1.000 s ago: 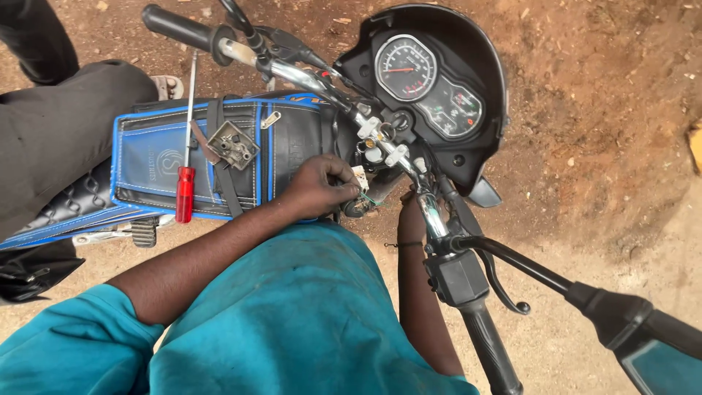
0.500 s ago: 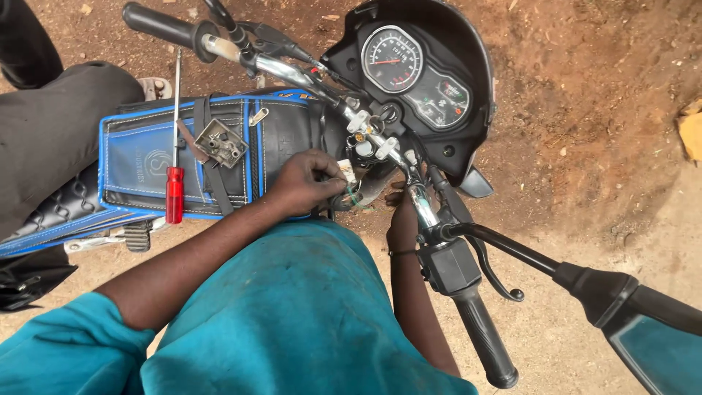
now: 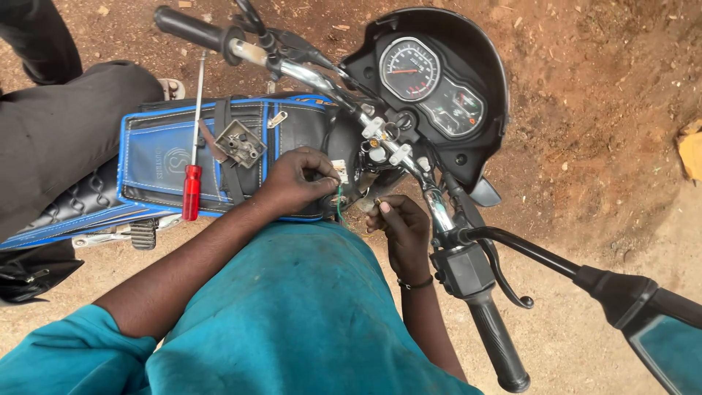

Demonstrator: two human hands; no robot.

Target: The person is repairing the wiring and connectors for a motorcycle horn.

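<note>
A small pale connector [image 3: 338,171] with a green wire [image 3: 339,205] hanging from it sits at the front edge of the blue-and-black tank cover [image 3: 164,157], just behind the steering head of the motorcycle. The left hand [image 3: 296,179] reaches over the tank cover and its fingers [image 3: 322,175] are pressed together, pinching that connector. Just in front of the tank cover and slightly lower, the right hand [image 3: 398,227] has its fingers [image 3: 380,208] curled together on a small yellowish part — what it is I cannot tell. The two hands are close but do not touch, with the green wire between them.

On the tank cover lie one red-handled screwdriver [image 3: 193,172], its handle overhanging the near edge, and one small grey metal part [image 3: 238,144] beside a strap. Ahead of the tank cover stand two handlebar grips — one at the far side [image 3: 191,27], one at the near side [image 3: 497,340] — and one instrument cluster [image 3: 431,84] with two dials. One mirror [image 3: 662,329] juts out from the near bar. Behind the tank cover, a second person's dark-clothed leg [image 3: 66,132] rests on the seat. Bare dirt ground [image 3: 607,110] lies open beyond the handlebars.
</note>
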